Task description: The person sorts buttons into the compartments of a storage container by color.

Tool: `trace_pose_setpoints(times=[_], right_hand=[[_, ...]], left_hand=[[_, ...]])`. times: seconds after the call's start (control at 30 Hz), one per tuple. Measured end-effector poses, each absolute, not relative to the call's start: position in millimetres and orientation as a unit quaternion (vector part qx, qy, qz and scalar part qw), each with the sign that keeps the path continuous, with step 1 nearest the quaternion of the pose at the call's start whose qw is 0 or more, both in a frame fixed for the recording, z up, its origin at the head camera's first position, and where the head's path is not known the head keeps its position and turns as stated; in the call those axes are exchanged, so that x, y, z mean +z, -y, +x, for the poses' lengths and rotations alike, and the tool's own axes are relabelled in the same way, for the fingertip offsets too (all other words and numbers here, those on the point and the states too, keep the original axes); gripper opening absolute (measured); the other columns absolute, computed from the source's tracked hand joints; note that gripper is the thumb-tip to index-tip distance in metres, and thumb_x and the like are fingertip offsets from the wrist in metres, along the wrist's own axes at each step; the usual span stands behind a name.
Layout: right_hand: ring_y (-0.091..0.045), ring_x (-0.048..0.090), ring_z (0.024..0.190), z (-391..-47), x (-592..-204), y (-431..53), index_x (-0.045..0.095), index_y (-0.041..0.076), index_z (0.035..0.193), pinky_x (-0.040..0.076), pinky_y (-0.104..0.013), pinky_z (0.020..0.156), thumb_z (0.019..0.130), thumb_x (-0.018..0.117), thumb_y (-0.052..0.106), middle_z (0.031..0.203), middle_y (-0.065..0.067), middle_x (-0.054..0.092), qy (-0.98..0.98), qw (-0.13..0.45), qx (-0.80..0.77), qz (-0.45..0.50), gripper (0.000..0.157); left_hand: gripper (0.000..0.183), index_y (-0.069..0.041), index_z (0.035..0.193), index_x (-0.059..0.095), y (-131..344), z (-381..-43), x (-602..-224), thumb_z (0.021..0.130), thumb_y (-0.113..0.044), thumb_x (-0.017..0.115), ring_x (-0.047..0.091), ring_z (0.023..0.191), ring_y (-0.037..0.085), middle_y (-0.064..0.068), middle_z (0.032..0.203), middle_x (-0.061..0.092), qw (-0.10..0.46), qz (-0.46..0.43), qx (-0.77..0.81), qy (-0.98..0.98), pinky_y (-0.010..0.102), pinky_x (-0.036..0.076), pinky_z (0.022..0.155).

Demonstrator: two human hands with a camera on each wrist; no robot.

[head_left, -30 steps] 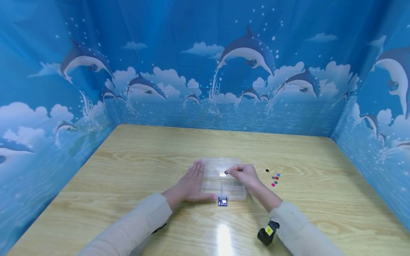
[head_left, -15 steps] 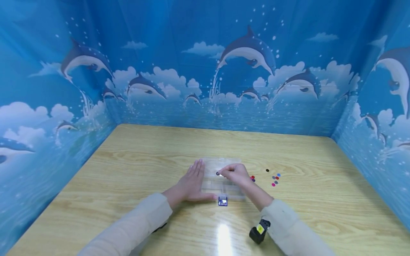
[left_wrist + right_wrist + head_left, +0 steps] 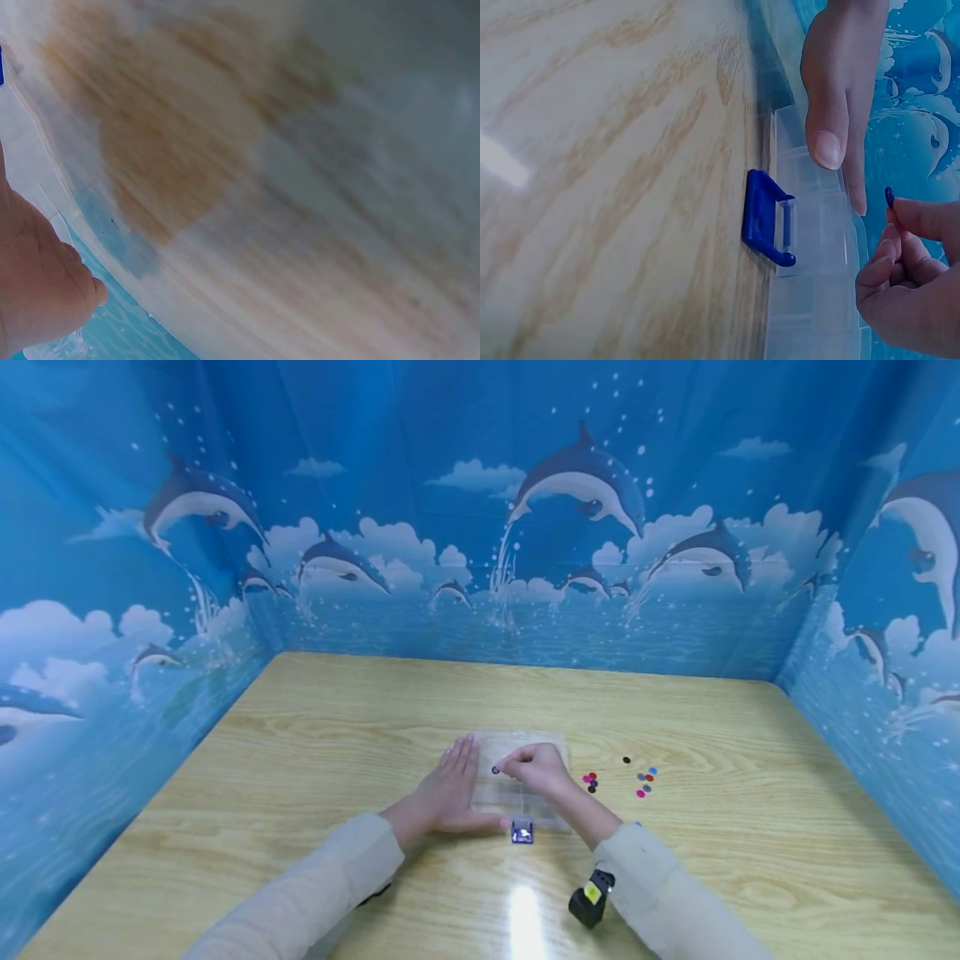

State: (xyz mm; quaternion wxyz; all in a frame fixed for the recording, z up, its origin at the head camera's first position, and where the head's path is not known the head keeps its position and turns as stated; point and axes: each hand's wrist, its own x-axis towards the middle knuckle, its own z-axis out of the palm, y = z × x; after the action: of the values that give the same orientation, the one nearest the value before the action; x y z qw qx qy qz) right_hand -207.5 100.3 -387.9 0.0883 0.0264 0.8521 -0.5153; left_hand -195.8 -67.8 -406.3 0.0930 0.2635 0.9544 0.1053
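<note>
A clear plastic compartment box lies on the table, with a blue latch at its front edge. My left hand rests along the left side of the box, fingers straight and thumb stretched along the front towards the latch. In the left wrist view only part of the left hand shows. Thumb and fingertips of my right hand pinch a small dark blue button above the left part of the box. The right hand and forearm hide part of the box's right side.
Several small buttons, pink, red and dark, lie just right of the box. Farther right is another loose group of buttons, with a black button behind it. The wooden table meets a dolphin-print curtain at the back.
My right hand has moved left over the box, still pinching the button. Buttons beside the box's right edge have come into view behind it. The left hand has stayed in place.
</note>
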Motion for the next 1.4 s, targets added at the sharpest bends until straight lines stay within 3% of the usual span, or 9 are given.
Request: trace_pose_setpoints(times=[0.6,1.0,1.4], right_hand=[[-0.014,0.058,0.078,-212,-386,-88,0.071,0.002,0.082,0.05,-0.024,0.071,0.08,0.067,0.007,0.087,-0.008,0.071,-0.876,0.091,-0.473,0.007,0.006],[-0.008,0.053,0.061,-212,-388,-82,0.072,0.001,0.074,0.043,-0.016,0.056,0.078,0.066,0.002,0.074,-0.009,0.071,-0.909,0.068,-0.406,-0.062,0.008],[-0.006,0.051,0.055,-211,-389,-79,0.071,0.003,0.072,0.042,-0.014,0.053,0.079,0.066,0.002,0.072,-0.008,0.071,-0.923,0.072,-0.363,-0.107,0.009]], left_hand=[[0.117,0.006,0.146,0.003,69,-197,-409,0.076,-0.074,0.051,-0.001,0.144,0.035,0.023,0.154,-0.004,0.089,0.268,0.104,-0.954,0.043,0.01,0.119],[0.116,0.008,0.145,0.002,69,-198,-409,0.077,-0.072,0.052,-0.004,0.143,0.035,0.024,0.153,-0.007,0.091,0.272,0.098,-0.953,0.043,0.009,0.119],[0.115,0.009,0.145,0.005,68,-198,-408,0.078,-0.071,0.052,0.0,0.143,0.037,0.026,0.153,-0.002,0.084,0.276,0.095,-0.953,0.044,0.011,0.119]])
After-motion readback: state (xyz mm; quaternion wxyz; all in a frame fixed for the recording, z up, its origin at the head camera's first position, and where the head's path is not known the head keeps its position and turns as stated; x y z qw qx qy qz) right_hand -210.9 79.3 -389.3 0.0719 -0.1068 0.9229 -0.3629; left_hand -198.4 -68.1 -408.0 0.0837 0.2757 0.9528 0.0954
